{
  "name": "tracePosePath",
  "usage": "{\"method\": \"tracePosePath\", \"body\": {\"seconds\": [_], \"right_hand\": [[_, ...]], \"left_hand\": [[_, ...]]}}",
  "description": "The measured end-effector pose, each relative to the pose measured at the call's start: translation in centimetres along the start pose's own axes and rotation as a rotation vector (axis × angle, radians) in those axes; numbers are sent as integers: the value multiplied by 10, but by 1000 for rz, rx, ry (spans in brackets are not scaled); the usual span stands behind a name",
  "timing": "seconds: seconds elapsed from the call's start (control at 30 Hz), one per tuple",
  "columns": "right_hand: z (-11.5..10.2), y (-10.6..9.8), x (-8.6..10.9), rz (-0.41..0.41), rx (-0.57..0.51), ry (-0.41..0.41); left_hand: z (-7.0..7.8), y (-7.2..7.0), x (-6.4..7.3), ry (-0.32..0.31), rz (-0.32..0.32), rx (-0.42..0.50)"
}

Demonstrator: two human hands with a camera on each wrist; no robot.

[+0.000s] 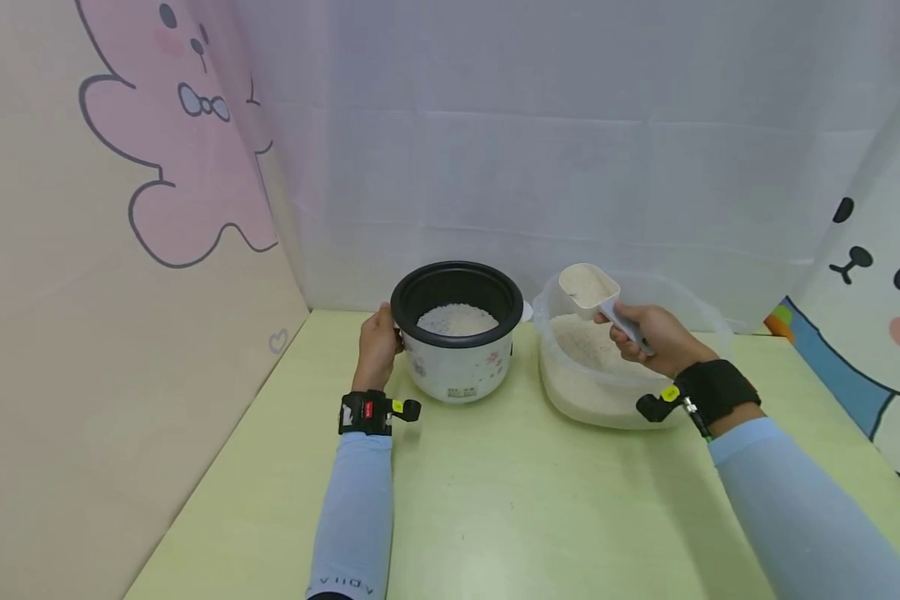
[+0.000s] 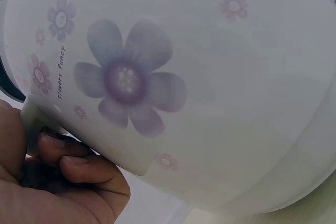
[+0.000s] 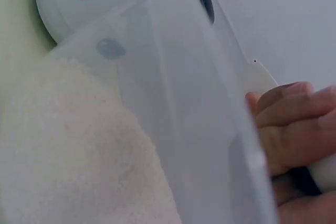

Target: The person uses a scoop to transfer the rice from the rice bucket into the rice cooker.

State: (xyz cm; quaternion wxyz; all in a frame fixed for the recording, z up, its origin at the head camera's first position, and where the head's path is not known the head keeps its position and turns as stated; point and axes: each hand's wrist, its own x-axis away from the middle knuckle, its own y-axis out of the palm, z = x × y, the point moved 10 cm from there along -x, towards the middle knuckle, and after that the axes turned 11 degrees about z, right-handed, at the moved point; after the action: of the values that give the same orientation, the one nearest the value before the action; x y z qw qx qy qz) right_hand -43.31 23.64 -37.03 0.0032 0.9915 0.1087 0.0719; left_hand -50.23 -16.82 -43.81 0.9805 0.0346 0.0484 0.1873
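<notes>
Rice point(image 1: 457, 320) lies in cooker point(image 1: 461, 367) and tub point(image 1: 686, 302), left hand point(image 1: 377, 346) gripping cooker handle point(image 2: 39, 115), right hand point(image 1: 663, 340) a filled scoop point(image 1: 627, 327).

A hand could cross the table point(image 1: 525, 508) between the sleeves point(image 1: 356, 508), or drop into the cooker point(image 1: 461, 371) from above; the left hand point(image 1: 377, 348) blocks its left side, only a narrow gap parts it from the bin point(image 1: 600, 407), whose mouth the scoop point(image 1: 588, 290) and right hand point(image 1: 658, 340) overhang, and the curtain point(image 1: 532, 167) closes the back
</notes>
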Motion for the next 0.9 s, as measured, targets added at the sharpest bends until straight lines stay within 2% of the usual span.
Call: {"method": "tracePosePath", "body": {"seconds": [0.17, 0.4, 0.63, 0.9], "right_hand": [[-18, 14, 0, -13, -66, -14], [-39, 37, -4, 4, -61, -5], [-49, 72, -7, -47, -175, 32], [-57, 103, -8, -73, -145, 12]], "left_hand": [[2, 0, 1, 5, -1, 7], [2, 1, 1, -8, -2, 4], [-1, 0, 1, -23, -6, 0], [3, 0, 4, -2, 1, -16]]}}
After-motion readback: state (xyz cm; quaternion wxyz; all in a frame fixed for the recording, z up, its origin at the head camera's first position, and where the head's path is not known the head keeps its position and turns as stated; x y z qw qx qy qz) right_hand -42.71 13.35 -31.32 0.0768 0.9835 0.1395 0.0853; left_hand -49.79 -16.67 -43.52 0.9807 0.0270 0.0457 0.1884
